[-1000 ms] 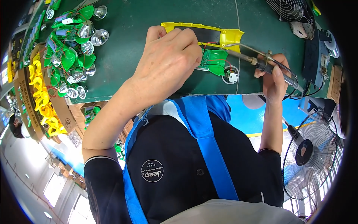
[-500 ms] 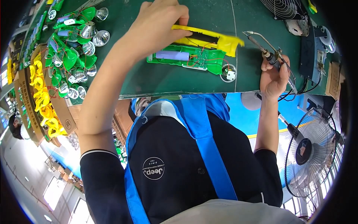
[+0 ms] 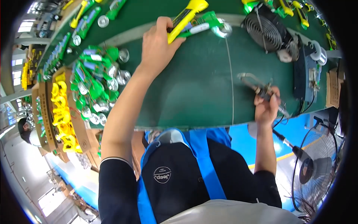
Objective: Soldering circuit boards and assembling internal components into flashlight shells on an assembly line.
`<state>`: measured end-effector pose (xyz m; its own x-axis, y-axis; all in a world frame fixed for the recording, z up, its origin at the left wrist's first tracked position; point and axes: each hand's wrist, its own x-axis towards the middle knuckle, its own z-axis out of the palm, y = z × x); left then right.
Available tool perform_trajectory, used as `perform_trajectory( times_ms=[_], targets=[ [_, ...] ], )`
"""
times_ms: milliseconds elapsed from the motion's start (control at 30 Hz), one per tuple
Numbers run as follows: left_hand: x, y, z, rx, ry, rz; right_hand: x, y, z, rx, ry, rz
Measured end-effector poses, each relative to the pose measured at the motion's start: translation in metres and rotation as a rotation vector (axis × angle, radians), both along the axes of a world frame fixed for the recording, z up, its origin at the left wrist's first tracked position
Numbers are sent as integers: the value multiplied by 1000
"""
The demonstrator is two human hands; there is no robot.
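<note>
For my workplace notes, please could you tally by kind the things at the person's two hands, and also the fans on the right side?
Yellow casing at the left hand: 1
Green casing at the left hand: 1
Soldering iron in the right hand: 1
Fans (bench fan, standing fan): 2
Total: 5

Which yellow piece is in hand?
The long yellow shell in the left hand, beside a green shell; yellow pieces at left and upper right lie untouched.

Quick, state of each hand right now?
Left hand: closed, holding the yellow casing; green half-shell alongside, whether gripped too unclear.
Right hand: closed, holding the soldering iron.
</note>
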<state>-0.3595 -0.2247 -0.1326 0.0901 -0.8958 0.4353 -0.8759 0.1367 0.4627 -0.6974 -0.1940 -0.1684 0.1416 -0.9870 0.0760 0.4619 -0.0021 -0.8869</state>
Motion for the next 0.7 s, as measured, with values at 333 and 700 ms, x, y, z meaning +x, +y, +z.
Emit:
perform_trajectory(
  times_ms=[333, 700],
  targets=[
    [6, -111, 7, -67, -98, 392, 6, 6, -12, 134, -68, 92],
    [185, 264, 143, -127, -474, 753, 49, -20, -15, -105, -49, 204]
  ],
)
